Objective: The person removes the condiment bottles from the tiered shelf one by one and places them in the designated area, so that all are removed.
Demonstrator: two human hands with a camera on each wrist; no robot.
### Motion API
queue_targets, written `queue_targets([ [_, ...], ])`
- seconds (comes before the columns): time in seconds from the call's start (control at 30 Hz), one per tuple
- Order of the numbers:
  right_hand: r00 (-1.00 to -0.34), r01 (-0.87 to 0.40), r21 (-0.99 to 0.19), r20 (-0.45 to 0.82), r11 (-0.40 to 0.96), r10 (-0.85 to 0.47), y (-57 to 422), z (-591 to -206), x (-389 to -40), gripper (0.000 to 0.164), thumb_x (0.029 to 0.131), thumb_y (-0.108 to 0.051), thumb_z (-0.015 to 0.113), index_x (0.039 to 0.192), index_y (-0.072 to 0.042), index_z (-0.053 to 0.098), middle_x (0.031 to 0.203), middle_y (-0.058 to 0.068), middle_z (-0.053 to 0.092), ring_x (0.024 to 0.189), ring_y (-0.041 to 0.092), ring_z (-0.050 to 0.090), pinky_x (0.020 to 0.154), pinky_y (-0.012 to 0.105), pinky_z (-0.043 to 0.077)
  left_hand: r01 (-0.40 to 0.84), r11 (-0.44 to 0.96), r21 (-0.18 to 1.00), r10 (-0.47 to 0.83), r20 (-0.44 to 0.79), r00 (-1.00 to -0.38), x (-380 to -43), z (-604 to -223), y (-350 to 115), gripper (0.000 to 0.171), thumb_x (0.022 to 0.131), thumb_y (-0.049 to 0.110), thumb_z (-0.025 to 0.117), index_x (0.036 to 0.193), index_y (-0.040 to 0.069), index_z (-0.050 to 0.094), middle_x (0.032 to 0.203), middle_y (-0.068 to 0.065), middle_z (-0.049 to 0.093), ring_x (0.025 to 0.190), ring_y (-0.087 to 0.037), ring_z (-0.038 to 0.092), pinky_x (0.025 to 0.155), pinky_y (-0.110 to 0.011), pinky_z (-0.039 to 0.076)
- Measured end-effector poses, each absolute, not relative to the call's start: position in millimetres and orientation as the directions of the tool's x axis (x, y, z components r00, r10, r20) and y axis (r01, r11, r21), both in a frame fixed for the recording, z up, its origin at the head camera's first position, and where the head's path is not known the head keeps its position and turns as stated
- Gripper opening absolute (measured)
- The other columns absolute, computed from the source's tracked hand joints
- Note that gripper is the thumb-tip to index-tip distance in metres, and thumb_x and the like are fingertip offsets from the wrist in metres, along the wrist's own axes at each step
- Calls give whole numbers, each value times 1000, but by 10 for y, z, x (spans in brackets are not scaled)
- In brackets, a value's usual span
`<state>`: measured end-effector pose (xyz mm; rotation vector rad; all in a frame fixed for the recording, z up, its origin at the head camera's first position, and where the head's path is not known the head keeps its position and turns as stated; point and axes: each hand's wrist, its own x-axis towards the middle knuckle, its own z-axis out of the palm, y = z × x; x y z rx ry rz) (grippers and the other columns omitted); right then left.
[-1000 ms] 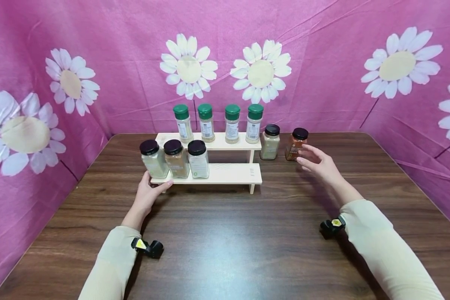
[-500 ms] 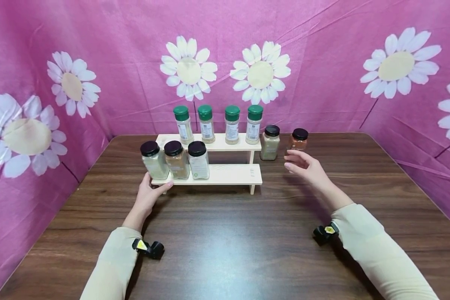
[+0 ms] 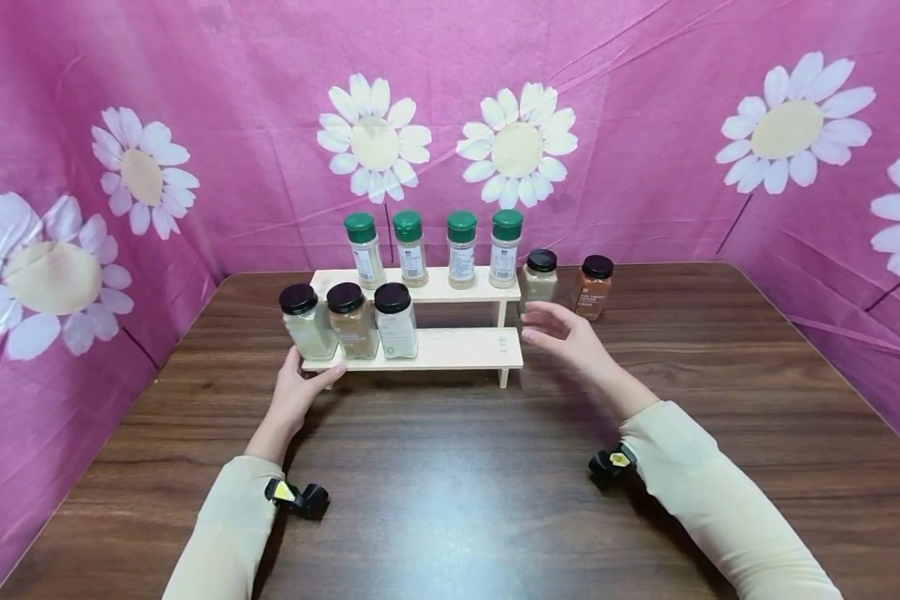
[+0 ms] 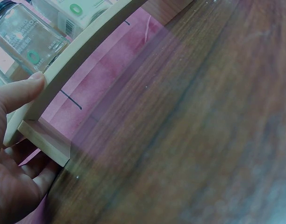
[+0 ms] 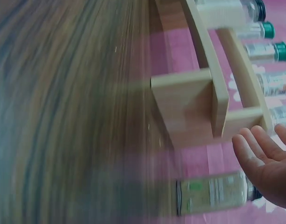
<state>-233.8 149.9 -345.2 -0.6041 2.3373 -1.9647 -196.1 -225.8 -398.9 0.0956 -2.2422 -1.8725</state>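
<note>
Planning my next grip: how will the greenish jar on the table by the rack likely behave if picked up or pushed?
The greenish jar looks like rigid clear glass or plastic, so it probably won't give. Its smooth, flat sides may be slippery, but rolling seems unlikely. Standing taller than wide, it could tip if pushed near its black lid.

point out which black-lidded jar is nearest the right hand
The greenish jar beside the shelf: the right hand partly hides it in the head view, but none of the others.
</note>
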Motion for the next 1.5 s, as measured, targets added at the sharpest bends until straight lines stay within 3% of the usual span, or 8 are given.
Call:
queue_targets([
  [0.47,-887,-304,-950,256,70,-384,1072,-3401,-2301,44,79,1,58,119,8,41,111,27,47,99,39,47,79,31,42,96,188,978,-188,132,-973,-1962,-4009,-2276,62,73,5,67,124,0,32,115,-13,43,91,-14,42,67,-18,38],
  [0.67,-883,-298,-952,248,67,-397,903,-3421,-2295,47,78,-1,61,121,4,42,113,24,47,103,41,43,82,36,40,83,191,978,-188,120,-975,-1950,-3999,-2272,62,73,7,67,124,1,31,115,-14,43,92,-14,42,68,-18,38],
  [0.87,-878,-306,-950,255,66,-404,692,-3308,-2171,52,77,4,60,123,8,36,115,28,43,105,41,41,87,43,34,66,181,981,-192,101,-976,-1936,-3994,-2275,63,73,7,68,124,1,31,116,-13,43,93,-15,41,69,-19,37],
  [1.07,-886,-312,-946,257,88,-386,509,-3209,-2093,57,75,3,62,124,7,35,117,29,41,106,39,40,87,46,34,68,177,982,-192,102,-976,-1930,-3995,-2274,62,74,7,67,123,1,32,114,-12,43,91,-14,42,66,-19,38],
  [1.37,-911,-329,-932,269,155,-314,292,-3441,-2258,66,71,-12,70,127,-2,35,120,20,42,106,30,43,85,41,36,87,176,981,-190,121,-974,-1933,-3999,-2263,60,73,6,67,123,1,33,113,-12,44,86,-11,44,64,-19,39],
  [1.5,-906,-358,-924,307,137,-293,179,-3416,-2235,68,70,-10,71,126,0,35,119,22,42,108,30,41,85,43,35,88,176,980,-189,121,-975,-1941,-3996,-2259,60,73,6,67,123,1,33,113,-12,44,85,-12,45,63,-19,40],
])
